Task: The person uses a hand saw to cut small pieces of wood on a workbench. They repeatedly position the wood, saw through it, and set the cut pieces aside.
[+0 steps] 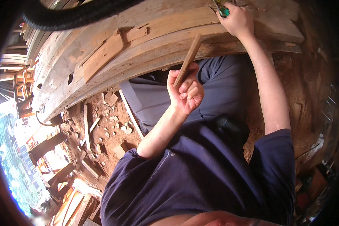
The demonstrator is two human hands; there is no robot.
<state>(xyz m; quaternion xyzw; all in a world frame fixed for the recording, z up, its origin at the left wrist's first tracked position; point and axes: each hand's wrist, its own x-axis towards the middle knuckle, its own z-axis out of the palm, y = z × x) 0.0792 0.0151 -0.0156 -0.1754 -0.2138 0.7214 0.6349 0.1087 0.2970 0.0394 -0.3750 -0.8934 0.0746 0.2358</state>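
Left hand [187,91] is pinching a wooden stick [188,59], which is slanting toward one o'clock just above centre. Right hand [238,20], farther toward one o'clock, is gripping a green object [224,12] over planks [169,24].

Wood strip [189,58] in my left hand [191,92]: bare, matt, fairly smooth. Green item [224,12] in my right hand [238,20], upper right: glossy, plastic-looking. Desk [56,80], upper part of frame: worn, rough wood. My shirt [203,169] and trousers [148,100]: matt cloth. Floor [73,132], left: rough earth. Black cord [79,17], upper left: ribbed.
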